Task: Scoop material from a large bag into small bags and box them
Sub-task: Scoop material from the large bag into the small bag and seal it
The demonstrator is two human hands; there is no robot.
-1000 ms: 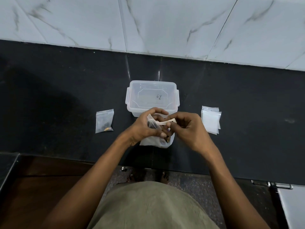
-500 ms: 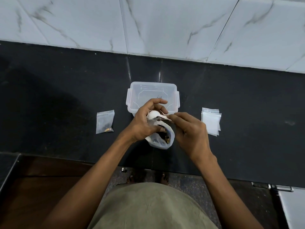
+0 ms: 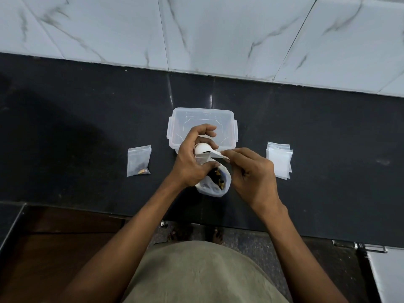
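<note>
Scoop (image 3: 203, 149), a small white spoon, hangs just above the table (image 3: 87, 132), between the open large bag (image 3: 215, 182) below it on the near side and the clear plastic box (image 3: 202, 114) on the far side. Its bowl lies to the left, cupped within the left hand's fingers, and its handle runs out to the right, so the long axis sits roughly left to right, tilted slightly toward the near side at the handle end. A little dark material shows in the bowl. The right hand (image 3: 251, 171) pinches the handle end between thumb and fingertips. The left hand (image 3: 192, 158) is curled around a small clear bag (image 3: 201, 158), holding it by the bowl; whether the bag's mouth is fully open I cannot tell.

The step in hand looks like the transfer of one scoopful into a small bag. Next, the bowl would need tipping into the mouth without spilling over the large bag's rim. One filled small bag (image 3: 139, 160) lies to the left, well apart, not yet boxed. A stack of empty bags (image 3: 279, 161) waits on the right.
</note>
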